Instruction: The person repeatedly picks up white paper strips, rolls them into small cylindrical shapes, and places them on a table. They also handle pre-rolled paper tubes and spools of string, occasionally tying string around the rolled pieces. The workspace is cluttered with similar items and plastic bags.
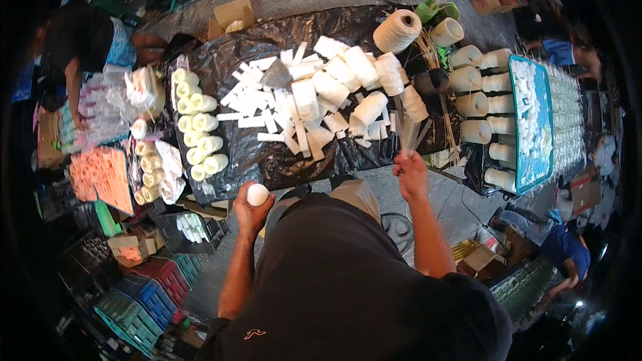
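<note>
The surface (267, 160) is covered with a black plastic sheet; in its middle lies a loose heap of flat white strips (267, 110) and folded white pieces (348, 73); along its left edge stand rows of pale yellow rolls (197, 134); at the far side rests a big spool of cream twine (397, 31); on the right lie cream cones (478, 103) beside a blue tray (531, 160); thin sticks (435, 60) lie near the spool.

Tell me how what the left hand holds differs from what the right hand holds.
The left hand grips a small white roll, short, rounded and single; the right hand pinches a bundle of thin sticks, long, slender and many. The roll sits low by the table's near edge, end facing up; the sticks fan upward over the black sheet. Both are pale and held clear of the table.
</note>
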Available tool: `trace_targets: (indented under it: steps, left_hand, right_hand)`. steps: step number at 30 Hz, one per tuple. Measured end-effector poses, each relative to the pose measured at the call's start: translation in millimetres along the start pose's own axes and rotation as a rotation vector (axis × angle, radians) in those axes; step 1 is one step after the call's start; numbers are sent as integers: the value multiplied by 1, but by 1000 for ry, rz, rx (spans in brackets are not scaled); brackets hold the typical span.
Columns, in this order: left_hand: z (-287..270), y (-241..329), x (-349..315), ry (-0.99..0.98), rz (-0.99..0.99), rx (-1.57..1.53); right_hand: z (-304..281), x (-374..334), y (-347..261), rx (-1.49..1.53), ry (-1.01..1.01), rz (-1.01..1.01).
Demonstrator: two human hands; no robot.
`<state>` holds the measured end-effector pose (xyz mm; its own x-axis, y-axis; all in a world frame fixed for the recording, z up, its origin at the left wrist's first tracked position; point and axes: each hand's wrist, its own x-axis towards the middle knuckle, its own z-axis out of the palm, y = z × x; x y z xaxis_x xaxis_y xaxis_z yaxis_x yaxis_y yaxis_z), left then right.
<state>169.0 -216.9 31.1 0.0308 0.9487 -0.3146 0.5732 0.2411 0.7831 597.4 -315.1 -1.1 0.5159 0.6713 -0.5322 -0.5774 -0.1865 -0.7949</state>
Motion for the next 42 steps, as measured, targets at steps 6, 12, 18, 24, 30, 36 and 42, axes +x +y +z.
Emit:
trace_targets:
  steps: [6,12,18,24,30,36,42]
  left_hand:
    - [-19,-19,3,-19,182,-2]
    - [-29,-14,11,-80,240,8]
    - [-42,-3,27,-158,309,-76]
    - [-38,15,41,-237,363,-174]
    - [-28,41,42,-349,447,-190]
    - [-6,95,64,-555,680,-182]
    - [8,98,80,-777,486,-248]
  right_hand:
    - [76,56,108,-1040,69,-357]
    - [79,66,124,-1227,117,-676]
    - [114,58,80,-1354,158,-491]
    - [92,76,67,-1211,139,-392]
    - [125,64,31,-1046,-49,-340]
    - [188,16,8,-624,-440,-152]
    - [226,-6,13,-323,-509,29]
